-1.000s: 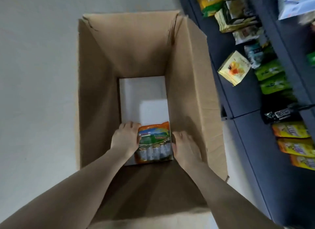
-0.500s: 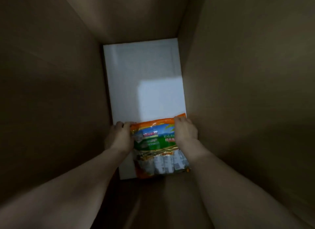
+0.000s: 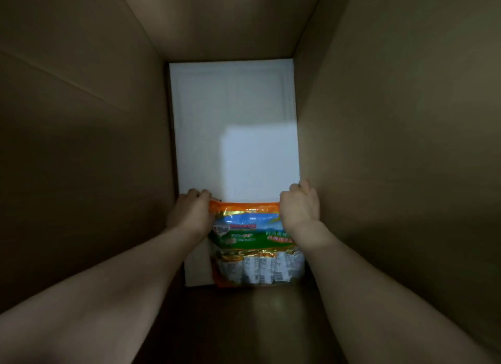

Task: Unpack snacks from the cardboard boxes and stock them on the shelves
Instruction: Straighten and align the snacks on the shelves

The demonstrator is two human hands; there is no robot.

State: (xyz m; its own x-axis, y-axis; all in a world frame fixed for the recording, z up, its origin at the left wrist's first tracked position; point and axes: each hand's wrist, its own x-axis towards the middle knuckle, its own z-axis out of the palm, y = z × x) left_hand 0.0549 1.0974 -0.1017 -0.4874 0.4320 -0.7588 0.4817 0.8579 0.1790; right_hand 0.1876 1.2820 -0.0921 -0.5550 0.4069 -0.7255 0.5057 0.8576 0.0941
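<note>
I look down into a deep cardboard box (image 3: 89, 136) whose brown walls fill the view. At its bottom lies an orange, green and blue snack bag (image 3: 253, 247) with small white packets showing through its lower part. My left hand (image 3: 191, 214) grips the bag's top left corner. My right hand (image 3: 299, 208) grips the top right corner, fingers curled over the far edge. The bag lies on a white foam sheet (image 3: 235, 125).
The white foam sheet covers most of the box floor. Cardboard walls close in on all sides, dim and shadowed. The shelves are out of view.
The view dropped from above the box to deep inside it. Both hands shifted from the bag's sides to its top corners, and the bag's far edge has come up slightly.
</note>
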